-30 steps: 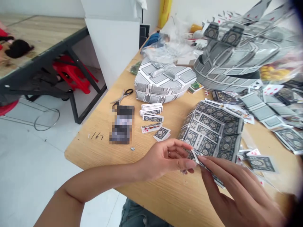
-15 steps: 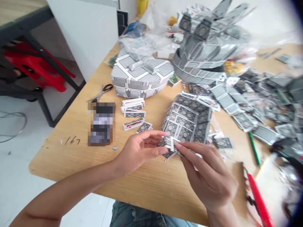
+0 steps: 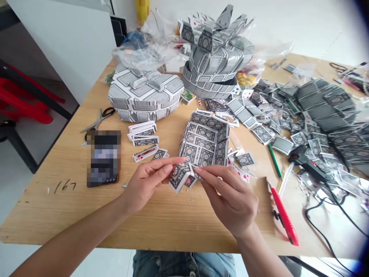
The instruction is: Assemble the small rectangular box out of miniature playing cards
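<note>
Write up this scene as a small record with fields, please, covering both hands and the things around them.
left hand: holds folded cards
right hand: pinches folded cards
just ahead: open box built of cards
farther back: grey card box, tiered card structure
left side: scissors
right side: red cutter, black glue gun
surface: wooden table with handwritten marks

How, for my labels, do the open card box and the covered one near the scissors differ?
The open card box shows dark patterned panels; the covered card box has pale grey ones. The open card box stands nearer, the covered card box farther back. Both consist of playing cards.
</note>
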Available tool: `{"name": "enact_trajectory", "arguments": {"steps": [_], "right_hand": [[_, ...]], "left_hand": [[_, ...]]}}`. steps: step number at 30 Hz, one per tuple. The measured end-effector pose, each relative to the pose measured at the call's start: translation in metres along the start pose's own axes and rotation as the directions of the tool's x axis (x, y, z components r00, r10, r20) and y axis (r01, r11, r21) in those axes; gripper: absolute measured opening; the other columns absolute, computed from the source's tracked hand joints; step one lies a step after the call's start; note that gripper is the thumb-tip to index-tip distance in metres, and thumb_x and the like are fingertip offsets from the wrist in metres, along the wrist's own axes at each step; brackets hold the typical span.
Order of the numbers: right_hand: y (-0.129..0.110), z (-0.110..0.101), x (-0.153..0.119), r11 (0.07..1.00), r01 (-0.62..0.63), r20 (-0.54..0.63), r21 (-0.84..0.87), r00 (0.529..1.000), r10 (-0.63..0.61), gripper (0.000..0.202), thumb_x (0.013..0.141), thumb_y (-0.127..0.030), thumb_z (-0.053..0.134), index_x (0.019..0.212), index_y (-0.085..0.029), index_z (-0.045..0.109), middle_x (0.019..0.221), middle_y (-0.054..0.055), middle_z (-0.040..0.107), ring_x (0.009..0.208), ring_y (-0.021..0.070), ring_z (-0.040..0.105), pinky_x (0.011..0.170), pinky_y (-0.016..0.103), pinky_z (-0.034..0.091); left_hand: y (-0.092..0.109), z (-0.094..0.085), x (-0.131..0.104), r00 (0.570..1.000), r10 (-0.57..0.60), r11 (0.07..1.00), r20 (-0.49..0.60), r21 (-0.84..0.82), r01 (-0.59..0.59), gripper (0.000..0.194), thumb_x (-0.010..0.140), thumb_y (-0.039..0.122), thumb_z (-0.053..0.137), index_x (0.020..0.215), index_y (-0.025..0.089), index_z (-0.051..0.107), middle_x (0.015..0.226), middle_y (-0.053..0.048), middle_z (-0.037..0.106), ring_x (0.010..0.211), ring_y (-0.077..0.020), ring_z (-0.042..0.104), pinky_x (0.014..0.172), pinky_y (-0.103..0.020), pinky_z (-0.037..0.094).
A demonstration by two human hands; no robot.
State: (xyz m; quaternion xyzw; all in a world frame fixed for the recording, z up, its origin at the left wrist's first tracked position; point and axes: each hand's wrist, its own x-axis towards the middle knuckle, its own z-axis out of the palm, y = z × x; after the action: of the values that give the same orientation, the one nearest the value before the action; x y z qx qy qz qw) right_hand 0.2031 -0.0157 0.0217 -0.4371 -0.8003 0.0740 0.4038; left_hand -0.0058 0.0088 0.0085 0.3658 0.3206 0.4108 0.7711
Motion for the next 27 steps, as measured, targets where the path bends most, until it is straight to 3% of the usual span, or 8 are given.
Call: {"name": "enact_trajectory", "arguments": {"steps": [3, 6, 10, 13, 15, 17, 21, 27], "right_hand": [[-0.008, 0.002, 0.002, 0.988, -0.121, -0.029, 0.093, 0.992, 0.124, 0.034, 0.081, 0.0, 0.065, 0.107, -0.021, 0.071, 0.095, 0.002, 0.072, 0.083, 0.0114, 0.066, 0.072, 0.024, 0.056], [-0.016, 0.006, 0.004, 0.94, -0.266, -0.032, 0.214, 0.96, 0.279, 0.028, 0.081, -0.005, 0.067, 0.1, -0.025, 0.073, 0.093, -0.001, 0.073, 0.077, 0.0087, 0.067, 0.069, 0.019, 0.057], [-0.022, 0.012, 0.006, 0.85, -0.376, 0.053, 0.369, 0.921, 0.385, 0.022, 0.082, -0.01, 0.069, 0.094, -0.027, 0.075, 0.089, -0.002, 0.074, 0.078, 0.01, 0.069, 0.07, 0.02, 0.057], [-0.023, 0.014, 0.006, 0.835, -0.402, 0.063, 0.375, 0.91, 0.41, 0.021, 0.081, -0.013, 0.07, 0.094, -0.027, 0.075, 0.089, -0.002, 0.074, 0.078, 0.0112, 0.069, 0.069, 0.022, 0.058], [-0.023, 0.014, 0.006, 0.87, -0.382, 0.016, 0.311, 0.918, 0.397, 0.023, 0.081, -0.012, 0.069, 0.097, -0.027, 0.075, 0.09, -0.001, 0.074, 0.078, 0.0117, 0.069, 0.07, 0.023, 0.058], [-0.024, 0.012, 0.005, 0.908, -0.346, -0.034, 0.236, 0.931, 0.364, 0.026, 0.082, -0.01, 0.068, 0.102, -0.026, 0.074, 0.092, 0.0, 0.073, 0.078, 0.0118, 0.069, 0.072, 0.024, 0.059], [-0.026, 0.007, 0.004, 0.944, -0.292, -0.052, 0.157, 0.952, 0.303, 0.03, 0.084, -0.009, 0.065, 0.108, -0.027, 0.073, 0.094, 0.001, 0.072, 0.08, 0.0124, 0.068, 0.072, 0.024, 0.059], [-0.028, 0.004, 0.005, 0.913, -0.374, 0.073, 0.165, 0.928, 0.367, 0.022, 0.084, -0.014, 0.067, 0.103, -0.023, 0.074, 0.093, 0.002, 0.072, 0.08, 0.0124, 0.069, 0.072, 0.023, 0.059]], "left_hand": [[0.0, -0.004, 0.0, 0.998, 0.045, 0.996, 0.045, 0.069, -0.048, 0.027, 0.087, 0.031, 0.067, 0.113, 0.035, 0.071, 0.099, -0.001, 0.073, 0.09, -0.0137, 0.069, 0.084, -0.024, 0.052], [-0.002, -0.008, 0.003, 0.976, 0.218, 0.941, -0.001, 0.264, -0.21, 0.035, 0.08, 0.027, 0.074, 0.114, 0.035, 0.071, 0.096, -0.002, 0.067, 0.085, -0.0119, 0.062, 0.079, -0.022, 0.05], [-0.005, -0.009, 0.004, 0.919, 0.392, 0.839, 0.025, 0.401, -0.369, 0.014, 0.085, 0.028, 0.067, 0.094, 0.025, 0.078, 0.091, -0.005, 0.06, 0.088, -0.0139, 0.058, 0.079, -0.023, 0.049], [-0.003, -0.006, 0.001, 0.903, 0.428, 0.843, -0.037, 0.377, -0.384, 0.014, 0.088, 0.027, 0.063, 0.095, 0.021, 0.073, 0.099, -0.006, 0.067, 0.096, -0.0185, 0.063, 0.085, -0.029, 0.052], [0.0, -0.005, -0.001, 0.875, 0.469, 0.802, -0.12, 0.473, -0.365, 0.013, 0.088, 0.025, 0.062, 0.099, 0.02, 0.068, 0.099, -0.006, 0.07, 0.091, -0.0185, 0.066, 0.082, -0.031, 0.053], [0.002, -0.006, -0.003, 0.822, 0.555, 0.641, -0.127, 0.695, -0.326, 0.016, 0.088, 0.022, 0.062, 0.103, 0.02, 0.067, 0.097, -0.004, 0.071, 0.084, -0.0157, 0.067, 0.079, -0.028, 0.053], [0.005, -0.008, -0.002, 0.719, 0.689, 0.186, 0.093, 0.936, -0.299, 0.022, 0.088, 0.013, 0.06, 0.107, 0.02, 0.068, 0.097, -0.003, 0.073, 0.082, -0.0121, 0.066, 0.078, -0.023, 0.051], [0.001, -0.01, -0.001, 0.621, 0.748, -0.102, 0.235, 0.965, -0.242, 0.029, 0.086, 0.01, 0.059, 0.112, 0.021, 0.066, 0.087, -0.001, 0.072, 0.074, -0.0124, 0.065, 0.074, -0.023, 0.051]]}}
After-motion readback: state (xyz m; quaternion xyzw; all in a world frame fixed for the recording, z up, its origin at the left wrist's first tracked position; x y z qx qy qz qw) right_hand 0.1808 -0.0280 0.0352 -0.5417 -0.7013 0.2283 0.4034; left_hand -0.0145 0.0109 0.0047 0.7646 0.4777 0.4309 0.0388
